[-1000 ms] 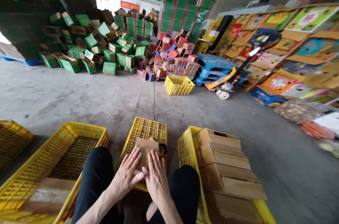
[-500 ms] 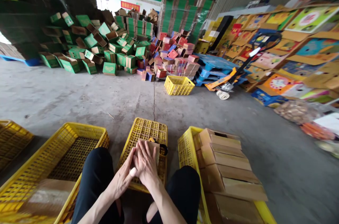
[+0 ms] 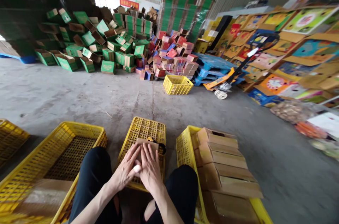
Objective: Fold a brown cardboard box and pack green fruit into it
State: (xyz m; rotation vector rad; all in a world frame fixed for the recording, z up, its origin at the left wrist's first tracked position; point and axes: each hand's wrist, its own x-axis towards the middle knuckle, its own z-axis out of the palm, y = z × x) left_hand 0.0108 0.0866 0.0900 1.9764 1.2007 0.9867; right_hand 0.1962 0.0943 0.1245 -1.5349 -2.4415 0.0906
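Note:
My left hand [image 3: 127, 170] and my right hand [image 3: 151, 168] lie side by side, fingers stretched out flat, on top of a small brown cardboard box [image 3: 143, 141]. The thumbs come close together, and a white covering shows on one thumb tip. Most of the box is hidden beneath the hands. It rests on an upturned yellow plastic crate [image 3: 145, 126] between my knees. Just beyond the box lies a black and orange tool [image 3: 162, 148], which looks like a tape dispenser, partly hidden.
On my right a yellow crate [image 3: 182, 146] holds several closed cardboard boxes [image 3: 227, 171]. At my left a long yellow crate [image 3: 87, 127] has one taped box [image 3: 43, 195] inside. Farther off stand another yellow crate [image 3: 178, 86], a pallet jack [image 3: 225, 81] and heaps of green cartons [image 3: 108, 67].
My right hand has shifted rightward off the left fingers, so the two hands now lie more side by side on the box. The view has turned slightly.

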